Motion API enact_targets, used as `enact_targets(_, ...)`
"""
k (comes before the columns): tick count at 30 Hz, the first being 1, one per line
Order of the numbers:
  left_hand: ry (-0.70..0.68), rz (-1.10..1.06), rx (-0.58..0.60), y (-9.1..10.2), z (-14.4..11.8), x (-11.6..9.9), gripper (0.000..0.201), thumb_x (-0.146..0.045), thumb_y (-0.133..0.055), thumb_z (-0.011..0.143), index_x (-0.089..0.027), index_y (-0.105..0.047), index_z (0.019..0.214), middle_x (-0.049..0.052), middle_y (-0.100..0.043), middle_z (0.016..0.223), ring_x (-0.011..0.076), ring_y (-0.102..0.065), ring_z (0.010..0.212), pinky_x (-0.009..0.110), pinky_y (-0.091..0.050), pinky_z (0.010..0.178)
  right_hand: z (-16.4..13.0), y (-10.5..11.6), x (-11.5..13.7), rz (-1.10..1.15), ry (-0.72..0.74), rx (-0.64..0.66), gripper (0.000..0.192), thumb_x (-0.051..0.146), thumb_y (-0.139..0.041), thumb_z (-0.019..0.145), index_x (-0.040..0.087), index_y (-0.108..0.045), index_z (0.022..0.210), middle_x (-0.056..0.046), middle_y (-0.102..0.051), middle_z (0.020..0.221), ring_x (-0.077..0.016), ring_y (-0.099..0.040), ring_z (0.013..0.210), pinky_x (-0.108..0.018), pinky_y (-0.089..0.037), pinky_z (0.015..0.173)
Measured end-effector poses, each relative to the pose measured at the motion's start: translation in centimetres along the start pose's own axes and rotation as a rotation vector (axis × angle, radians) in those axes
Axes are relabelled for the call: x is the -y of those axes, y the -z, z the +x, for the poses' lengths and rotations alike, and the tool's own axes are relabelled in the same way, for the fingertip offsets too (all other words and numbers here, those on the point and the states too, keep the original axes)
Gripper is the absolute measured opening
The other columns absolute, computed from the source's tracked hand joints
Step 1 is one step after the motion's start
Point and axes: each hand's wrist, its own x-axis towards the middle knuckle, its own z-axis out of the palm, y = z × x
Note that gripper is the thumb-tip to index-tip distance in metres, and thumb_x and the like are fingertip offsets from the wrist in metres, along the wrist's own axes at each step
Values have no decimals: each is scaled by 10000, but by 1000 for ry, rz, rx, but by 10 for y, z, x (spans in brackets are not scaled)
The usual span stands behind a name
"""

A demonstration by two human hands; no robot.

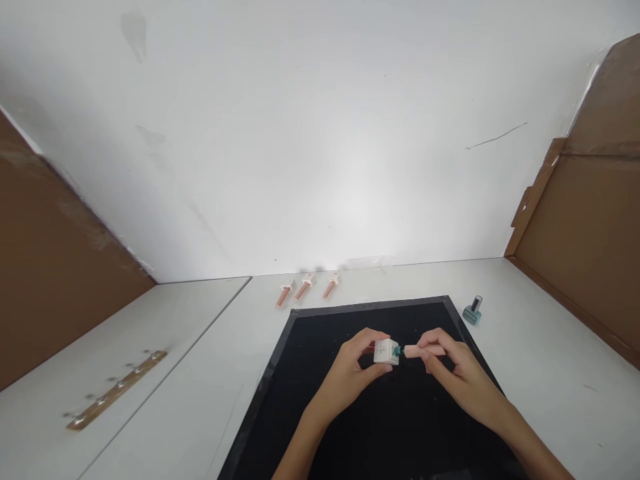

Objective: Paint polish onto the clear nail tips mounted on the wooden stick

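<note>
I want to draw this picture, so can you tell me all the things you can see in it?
white block: one, white with a small teal bit on its right side, held over the black mat
pink stick: one, pale pink, held against the teal bit of the block
black mat: one, black, flat on the table under the hands
nail polish bottle: one, teal with a dark cap, on the table right of the mat
practice fingers: three, pink, in a row behind the mat
metal strip: one, brownish, far left on the table
table: white
cardboard panels: two, brown, left and right
left hand: holds the block
right hand: holds the stick
</note>
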Motion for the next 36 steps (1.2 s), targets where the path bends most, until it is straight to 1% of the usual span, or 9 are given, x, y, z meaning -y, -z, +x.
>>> enact_targets(5,-11,-47,10,1,0,-3,245,-217,-697,717,-214,-646,956,29,-633,920,207,-615,878,357,-493,839,2,6,0,-51,17,79,171,277,-413,960,246,-572,906,27,-606,684,-139,-489,535,-245,-386,494)
enact_targets(9,-9,7,39,4,-1,-6,258,-232,-704,710,-225,-665,965,28,-641,903,203,-609,844,335,-488,779,8,7,-3,-60,144,134,196,221,-457,937,262,-648,946,-33,-694,967,-197,-648,835,-308,-502,733)
enact_targets(11,-11,56,27,4,-1,-6,248,-222,-712,693,-226,-675,938,22,-638,864,195,-596,806,324,-477,744,12,4,-4,-72,131,146,195,233,-468,935,255,-661,935,-30,-708,896,-201,-659,799,-307,-504,702)
enact_targets(15,1,57,-19,3,0,-4,217,-199,-716,663,-213,-675,876,14,-624,810,190,-588,769,311,-473,706,19,1,-4,-143,-34,65,339,336,-440,946,211,-602,676,24,-572,498,-157,-534,457,-261,-400,465)
enact_targets(20,10,-3,-73,5,3,-4,210,-195,-715,646,-204,-672,851,15,-639,821,196,-606,801,335,-494,776,23,9,-6,-100,87,73,149,293,-536,893,250,-576,1030,-16,-641,818,-168,-565,624,-272,-466,556)
enact_targets(25,17,14,-91,9,3,-6,194,-187,-710,650,-204,-670,839,9,-624,807,193,-604,803,334,-492,782,28,10,-5,-175,80,63,172,287,-477,920,235,-582,794,20,-545,612,-169,-530,527,-272,-410,493)
enact_targets(29,25,27,-100,9,4,-4,202,-185,-714,641,-206,-670,837,6,-616,800,194,-600,795,336,-489,780,31,9,-6,-213,103,78,98,242,-496,896,233,-585,937,-9,-598,722,-186,-572,587,-286,-437,527)
enact_targets(33,25,60,-72,9,5,-2,204,-172,-708,645,-202,-669,843,4,-611,805,189,-589,797,336,-474,785,32,11,-9,-315,52,90,273,298,-375,960,223,-577,792,6,-532,592,-194,-536,530,-299,-404,509)
enact_targets(36,34,99,-72,9,6,-2,194,-169,-704,654,-197,-668,842,0,-616,801,181,-585,786,329,-466,772,30,12,-7,-284,44,142,187,274,-400,950,233,-568,1021,-13,-593,742,-199,-592,639,-305,-454,593)
